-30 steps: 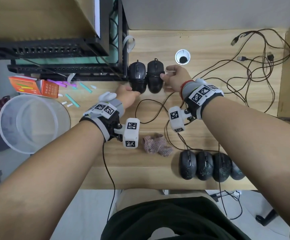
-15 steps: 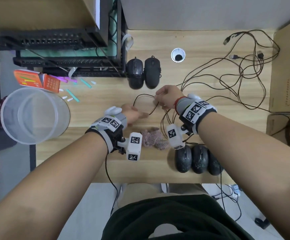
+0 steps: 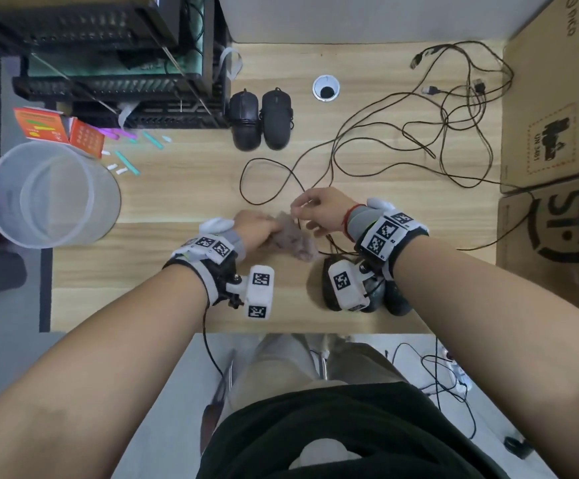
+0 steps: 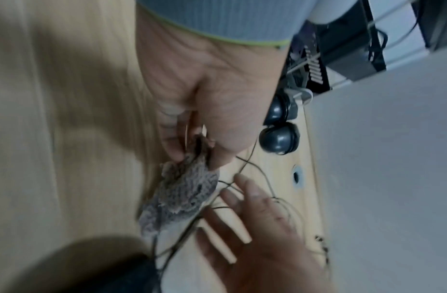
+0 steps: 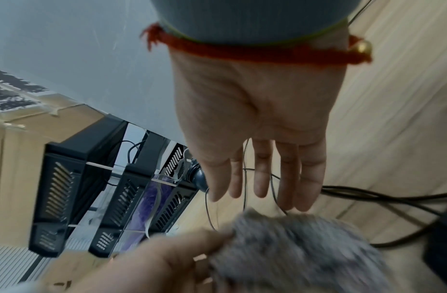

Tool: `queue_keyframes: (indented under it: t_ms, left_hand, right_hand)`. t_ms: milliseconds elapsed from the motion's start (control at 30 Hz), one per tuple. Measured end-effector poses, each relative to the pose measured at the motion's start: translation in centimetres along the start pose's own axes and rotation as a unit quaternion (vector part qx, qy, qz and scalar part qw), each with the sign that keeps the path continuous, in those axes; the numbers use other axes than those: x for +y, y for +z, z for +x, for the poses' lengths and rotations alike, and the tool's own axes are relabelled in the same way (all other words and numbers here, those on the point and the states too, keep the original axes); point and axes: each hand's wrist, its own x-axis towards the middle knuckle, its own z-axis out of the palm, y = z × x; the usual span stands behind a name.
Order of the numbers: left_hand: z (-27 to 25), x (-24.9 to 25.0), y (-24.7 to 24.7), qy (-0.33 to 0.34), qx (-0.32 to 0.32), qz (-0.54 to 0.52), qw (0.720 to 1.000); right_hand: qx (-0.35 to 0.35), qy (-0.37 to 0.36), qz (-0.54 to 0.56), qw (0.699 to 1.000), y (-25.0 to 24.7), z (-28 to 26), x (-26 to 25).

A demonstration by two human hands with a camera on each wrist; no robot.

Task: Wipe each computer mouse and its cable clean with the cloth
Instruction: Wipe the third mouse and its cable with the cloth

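Observation:
My left hand pinches the grey-pink cloth near the middle of the wooden desk; the left wrist view shows the cloth hanging from the thumb and fingers. Just to its right, my right hand has straight fingers, and a thin black cable runs between them. Two black mice lie side by side at the back. More mice sit at the front edge, partly hidden under my right wrist.
Tangled black cables spread over the right half of the desk. Cardboard boxes stand at the right, a black rack at the back left, and a clear plastic bin and an orange box at the left. A grommet hole lies behind the mice.
Both hands have drawn back from the two far mice towards the near middle of the desk. The left hand has picked up the cloth, and the right hand has come back along the cable.

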Motion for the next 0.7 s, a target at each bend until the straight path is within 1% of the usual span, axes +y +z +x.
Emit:
queue_keyframes:
  t_ms: [67,100,167,233,300,333,400,467,533,600,667,700]
  left_hand:
    - [-1.2,1.4,0.3,-0.010,-0.009,-0.132,0.991]
    - [-1.9,2.3,0.4,-0.012,-0.018,-0.174,0.984]
    - [-3.4,3.6,0.8,0.001,-0.035,-0.200,0.979]
    - [-4.3,4.6,0.9,0.014,-0.054,-0.192,0.980]
    - [-4.8,5.4,0.8,0.029,-0.042,-0.171,0.984]
    - [-4.8,5.8,0.8,0.040,-0.024,-0.149,0.988]
    - [-4.2,6.8,-0.1,0.078,0.054,-0.055,0.994]
    - [-2.9,7.3,-1.5,0.136,0.128,0.056,0.981]
    - [-1.2,8.3,-3.4,0.187,0.140,0.164,0.958]
    - [1.2,10.0,-5.2,0.226,0.152,0.253,0.928]
    - [2.7,12.0,-6.3,0.255,0.159,0.324,0.897]
    - [3.8,13.1,-7.0,0.262,0.149,0.346,0.888]
  right_hand:
    - [-0.037,-0.020,0.004,0.999,0.2,-1.3,0.3]
    - [-0.041,-0.027,0.017,0.999,0.4,-1.8,0.5]
    - [-0.034,-0.058,0.054,0.996,0.6,-2.7,0.7]
    - [-0.010,-0.081,0.097,0.992,0.3,-2.9,0.2]
    - [0.018,-0.094,0.102,0.990,-0.2,-2.9,-0.6]
    - [0.039,-0.094,0.090,0.991,-0.5,-2.8,-0.9]
    - [0.086,-0.088,0.072,0.990,-1.3,-2.1,-2.0]
    - [0.123,-0.080,0.079,0.986,-2.3,-1.2,-3.0]
    - [0.162,-0.078,0.067,0.981,-3.0,0.6,-4.3]
    - [0.188,-0.072,0.046,0.978,-3.5,3.0,-5.7]
    - [0.199,-0.066,0.039,0.977,-3.8,4.6,-6.7]
    - [0.206,-0.058,0.039,0.976,-3.9,5.8,-7.4]
